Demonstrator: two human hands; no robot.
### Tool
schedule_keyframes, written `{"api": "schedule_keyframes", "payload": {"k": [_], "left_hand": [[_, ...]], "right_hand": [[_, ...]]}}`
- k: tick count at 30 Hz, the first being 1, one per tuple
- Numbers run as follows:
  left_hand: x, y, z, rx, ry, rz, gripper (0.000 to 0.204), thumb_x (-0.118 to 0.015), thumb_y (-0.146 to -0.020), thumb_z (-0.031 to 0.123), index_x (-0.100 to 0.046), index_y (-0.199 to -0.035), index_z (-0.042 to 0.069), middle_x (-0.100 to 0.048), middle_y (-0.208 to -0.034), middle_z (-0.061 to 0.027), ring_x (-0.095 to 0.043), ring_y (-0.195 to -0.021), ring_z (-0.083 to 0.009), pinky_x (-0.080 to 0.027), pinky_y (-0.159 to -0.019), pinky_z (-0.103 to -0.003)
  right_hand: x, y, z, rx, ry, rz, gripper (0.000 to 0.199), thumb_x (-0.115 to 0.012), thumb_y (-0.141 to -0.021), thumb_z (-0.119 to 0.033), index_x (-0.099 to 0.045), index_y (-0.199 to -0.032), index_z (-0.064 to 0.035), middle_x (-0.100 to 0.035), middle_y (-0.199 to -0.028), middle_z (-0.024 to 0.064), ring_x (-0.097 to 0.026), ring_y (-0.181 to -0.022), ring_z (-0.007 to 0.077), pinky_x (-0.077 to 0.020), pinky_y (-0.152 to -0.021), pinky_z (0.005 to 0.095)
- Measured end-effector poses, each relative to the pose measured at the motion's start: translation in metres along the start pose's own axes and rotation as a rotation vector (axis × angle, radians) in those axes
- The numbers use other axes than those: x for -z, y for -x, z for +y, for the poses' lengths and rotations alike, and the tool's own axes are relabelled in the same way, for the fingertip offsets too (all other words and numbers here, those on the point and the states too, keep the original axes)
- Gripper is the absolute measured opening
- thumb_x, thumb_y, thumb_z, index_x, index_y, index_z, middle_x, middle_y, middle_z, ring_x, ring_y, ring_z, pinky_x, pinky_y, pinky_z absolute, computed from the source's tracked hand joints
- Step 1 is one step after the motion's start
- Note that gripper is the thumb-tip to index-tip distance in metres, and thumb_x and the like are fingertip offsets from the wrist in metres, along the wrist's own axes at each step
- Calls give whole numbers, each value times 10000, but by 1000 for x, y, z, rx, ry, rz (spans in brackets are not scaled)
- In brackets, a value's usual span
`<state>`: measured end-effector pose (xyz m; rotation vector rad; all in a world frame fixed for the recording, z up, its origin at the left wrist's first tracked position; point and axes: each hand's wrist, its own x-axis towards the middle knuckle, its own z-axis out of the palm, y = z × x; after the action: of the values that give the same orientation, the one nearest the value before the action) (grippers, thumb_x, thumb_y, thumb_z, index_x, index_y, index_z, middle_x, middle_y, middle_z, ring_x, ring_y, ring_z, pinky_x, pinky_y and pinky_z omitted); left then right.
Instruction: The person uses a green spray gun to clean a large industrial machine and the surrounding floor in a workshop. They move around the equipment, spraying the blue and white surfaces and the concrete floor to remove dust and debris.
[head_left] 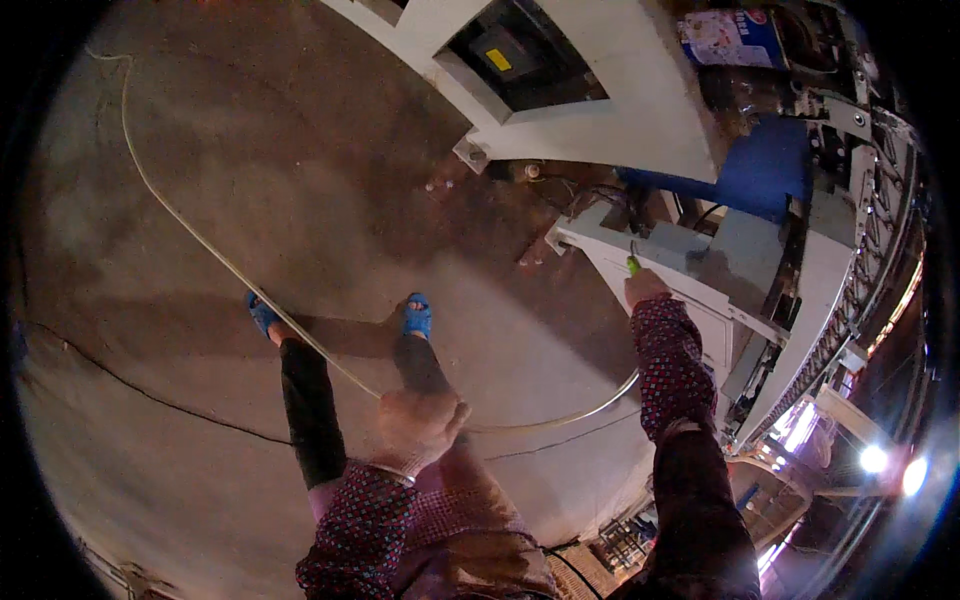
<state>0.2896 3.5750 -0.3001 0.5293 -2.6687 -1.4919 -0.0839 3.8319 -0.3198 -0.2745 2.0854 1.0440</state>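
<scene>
1. Grey-brown floor [200, 130]: is spreading beneath all entries below; reddish-brown stains [375, 150] are showing near the machinery.
2. Pale yellowish hose [198, 236]: its far length is lying in a long curve at upper left.
3. Thin dark cord [131, 383]: is trailing across the left side.
4. Blue sandals [418, 316], one pair, worn: are resting apart.
5. Off-white machine housings [640, 110], two: are standing at the right, corners toward the sandals.
6. Small pale bits [448, 183]: are lying near the upper housing's corner; material cannot be told.
</scene>
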Motion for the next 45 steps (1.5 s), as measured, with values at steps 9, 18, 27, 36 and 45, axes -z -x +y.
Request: {"api": "schedule_keyframes", "payload": {"k": [9, 18, 27, 36, 45], "left_hand": [[5, 7, 3, -28, -119, -75, 188, -722, -720, 299, -588, -714, 166, -555, -545, -28, -555, -470, -249, -416, -453, -395], [-18, 56, -12, 0, -106, -20, 163, -693, -762, 310, -615, -761, 167, -550, -513, -26, -567, -467, -232, -416, -436, -377], [13, -25, 55, -57, 1, -66, 206, -715, -750, 277, -601, -841, 132, -583, -613, -7, -593, -551, -196, -467, -533, -352], [37, -9, 33, -91, -4, -2, 197, -745, -681, 241, -603, -789, 157, -591, -633, -23, -596, -573, -199, -436, -489, -341], [73, 44, -62, -37, -179, 132, 109, -644, -728, 204, -607, -736, 102, -567, -745, -75, -569, -749, -253, -441, -645, -432]], "right_hand": [[-111, 29, -12, 71, 96, 32, 328, -526, -868, -346, -686, -921, -65, -662, -969, 151, -635, -950, 319, -511, -784, 472], [-115, 42, -11, -15, -83, 118, 299, -545, -847, -327, -676, -993, -101, -660, -1025, 146, -640, -977, 307, -520, -782, 489], [-54, -45, 123, -247, 336, 363, 295, -469, -900, -285, -666, -1038, -115, -649, -1057, 154, -626, -957, 356, -507, -812, 471], [-20, 26, 67, -46, -78, 240, 382, -504, -883, -350, -649, -934, 0, -650, -970, 209, -622, -913, 396, -501, -784, 472], [77, 118, -128, -1, -339, 363, 517, -478, -873, -478, -619, -975, 9, -626, -1005, 260, -591, -972, 430, -446, -841, 527]]}}
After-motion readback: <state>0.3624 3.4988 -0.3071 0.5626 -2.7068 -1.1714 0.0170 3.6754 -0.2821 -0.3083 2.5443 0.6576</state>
